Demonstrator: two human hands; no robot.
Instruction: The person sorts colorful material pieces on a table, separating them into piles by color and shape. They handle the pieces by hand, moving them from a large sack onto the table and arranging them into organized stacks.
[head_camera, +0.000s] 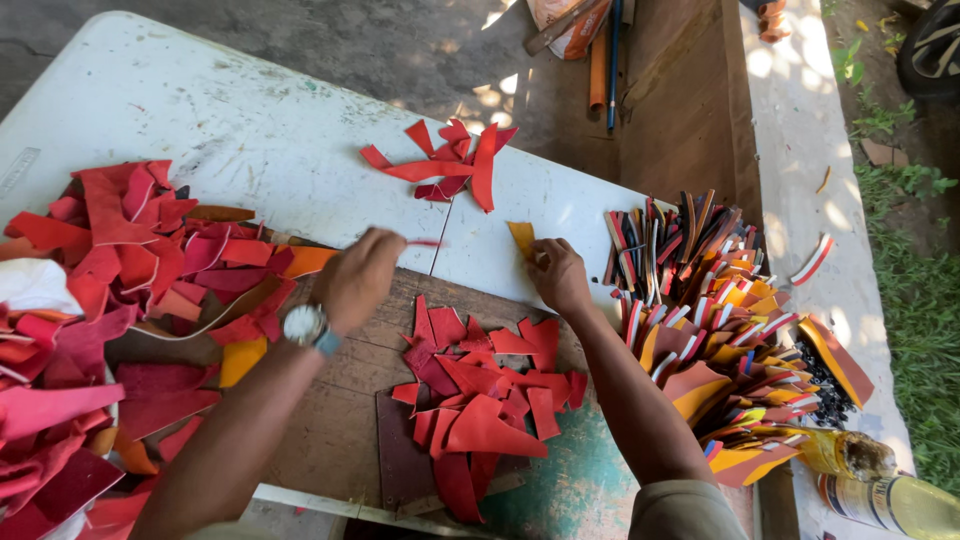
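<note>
Yellow scrap (521, 238) flat on white table (250, 130).

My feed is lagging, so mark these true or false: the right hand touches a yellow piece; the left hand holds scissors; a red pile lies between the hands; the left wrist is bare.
1. The right hand touches a yellow piece: true.
2. The left hand holds scissors: false; it pinches a thin red-tipped tool.
3. A red pile of scraps lies between the hands: true.
4. The left wrist is bare: false; it wears a wristwatch.
</note>
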